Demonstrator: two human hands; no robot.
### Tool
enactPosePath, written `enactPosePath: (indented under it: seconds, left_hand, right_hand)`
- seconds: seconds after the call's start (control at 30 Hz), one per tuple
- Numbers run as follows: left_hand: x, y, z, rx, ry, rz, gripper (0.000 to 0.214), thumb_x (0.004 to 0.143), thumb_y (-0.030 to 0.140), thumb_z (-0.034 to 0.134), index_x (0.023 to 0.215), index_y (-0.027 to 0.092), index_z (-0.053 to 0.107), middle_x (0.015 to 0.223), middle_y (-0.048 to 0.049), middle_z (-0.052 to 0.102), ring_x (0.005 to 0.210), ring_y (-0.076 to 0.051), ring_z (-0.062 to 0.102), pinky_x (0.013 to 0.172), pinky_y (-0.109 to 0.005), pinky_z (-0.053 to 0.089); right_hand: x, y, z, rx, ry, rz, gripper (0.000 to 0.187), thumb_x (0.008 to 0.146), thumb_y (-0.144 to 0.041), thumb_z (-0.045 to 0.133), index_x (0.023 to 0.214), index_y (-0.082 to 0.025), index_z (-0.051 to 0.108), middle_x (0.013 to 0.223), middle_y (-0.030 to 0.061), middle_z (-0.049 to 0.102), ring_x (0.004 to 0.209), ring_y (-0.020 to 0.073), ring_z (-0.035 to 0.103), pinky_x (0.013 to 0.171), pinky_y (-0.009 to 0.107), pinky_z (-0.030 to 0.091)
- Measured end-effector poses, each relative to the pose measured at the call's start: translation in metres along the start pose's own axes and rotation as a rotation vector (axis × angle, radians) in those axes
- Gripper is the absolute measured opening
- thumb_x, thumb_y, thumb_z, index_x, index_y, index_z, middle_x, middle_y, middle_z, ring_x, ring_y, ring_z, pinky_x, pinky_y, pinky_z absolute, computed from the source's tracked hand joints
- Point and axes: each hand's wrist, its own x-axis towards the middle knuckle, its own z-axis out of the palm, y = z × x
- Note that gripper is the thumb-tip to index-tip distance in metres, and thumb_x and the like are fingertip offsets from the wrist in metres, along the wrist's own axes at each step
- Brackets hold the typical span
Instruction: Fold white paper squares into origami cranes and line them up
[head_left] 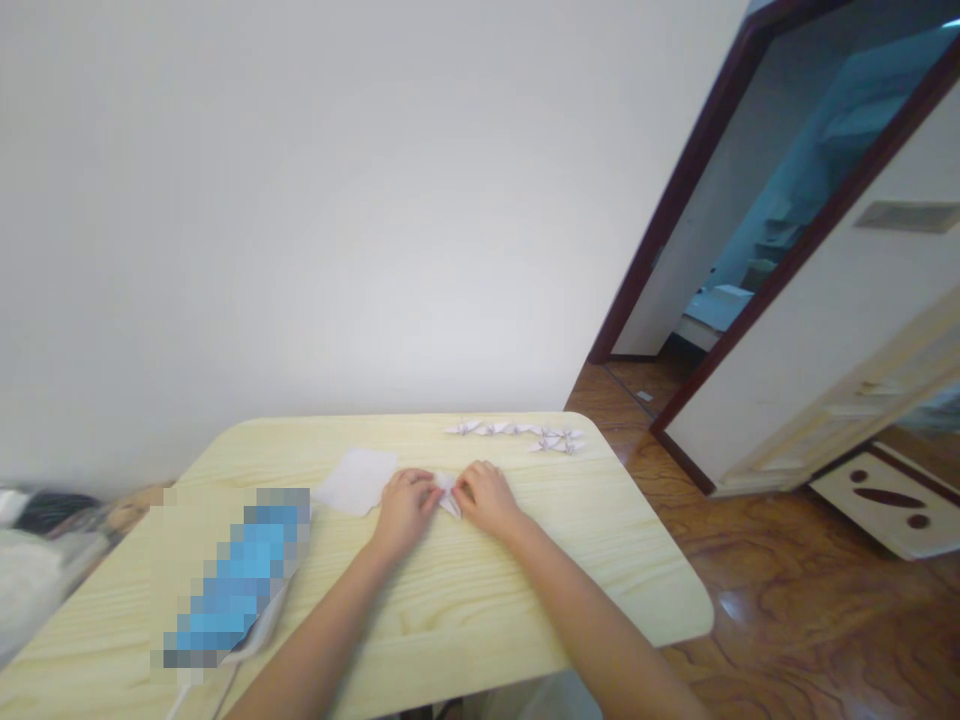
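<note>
A small folded white paper (448,496) is pinched between my two hands, just above or on the table. My left hand (407,505) grips its left side with thumb and fingertips. On the other side, my right hand (486,497) holds the right edge the same way. White paper sheets (358,480) lie flat to the left of my left hand. Farther back on the right, several small folded paper pieces (517,431) sit in a row, with more of them (556,443) grouped at the row's right end.
The light wooden table (450,610) stands against a white wall (375,200). At its left is a pixelated blue device (240,575) with a white cable (180,698). Beyond the right edge are a brown floor (795,600), a doorway and a low white cabinet (889,500).
</note>
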Motion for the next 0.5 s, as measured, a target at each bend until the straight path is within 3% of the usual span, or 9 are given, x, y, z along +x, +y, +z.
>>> enactPosePath:
  seconds: [0.3, 0.5]
  left_hand:
    - [-0.0012, 0.0079, -0.0036, -0.054, -0.05, -0.054, 0.016, 0.076, 0.03, 0.052, 0.083, 0.019, 0.061, 0.083, -0.0052, 0.066, 0.083, -0.02, 0.058, 0.077, -0.034, 0.042]
    - [-0.003, 0.0096, -0.0039, -0.051, -0.017, -0.092, 0.02, 0.075, 0.03, 0.055, 0.091, 0.018, 0.051, 0.085, -0.0055, 0.063, 0.081, -0.021, 0.058, 0.074, -0.034, 0.044]
  right_hand:
    - [0.0047, 0.0049, 0.0083, 0.112, 0.029, 0.035, 0.012, 0.078, -0.033, 0.057, 0.085, -0.023, 0.062, 0.087, 0.0017, 0.056, 0.088, 0.0157, 0.047, 0.076, 0.027, 0.032]
    - [0.0079, 0.0022, 0.0111, 0.066, 0.032, 0.107, 0.014, 0.079, -0.033, 0.056, 0.078, -0.02, 0.063, 0.085, 0.0034, 0.056, 0.086, 0.0169, 0.047, 0.076, 0.028, 0.033]
